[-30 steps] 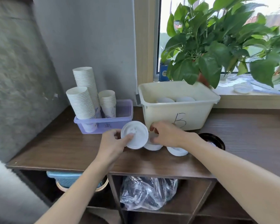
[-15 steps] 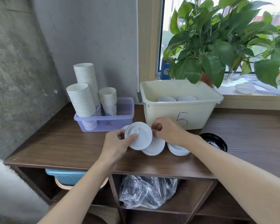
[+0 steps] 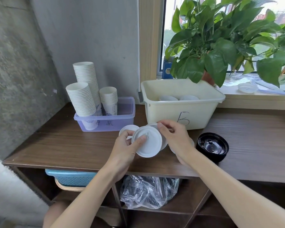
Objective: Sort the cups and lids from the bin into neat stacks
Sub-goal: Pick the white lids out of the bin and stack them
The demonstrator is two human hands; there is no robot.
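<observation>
white lid [image 3: 146, 143] is hanging tilted over the surface [image 3: 69, 145], left hand [image 3: 124, 148] gripping it, thumb pressing on its face. right hand [image 3: 174, 137] is curling thumb and fingers at its 2 o'clock rim; whether it is actually pinching, cannot tell. other white lids [image 3: 128, 128] are lying just behind. cream bin [image 3: 168, 116] is standing at 12 o'clock, cup stacks [image 3: 82, 99] at 10, black lids [image 3: 212, 147] at 3.

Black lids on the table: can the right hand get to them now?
Probably yes: the black lids sit on the table just beside the right hand, nothing between, though its grip is on the white lid.
</observation>
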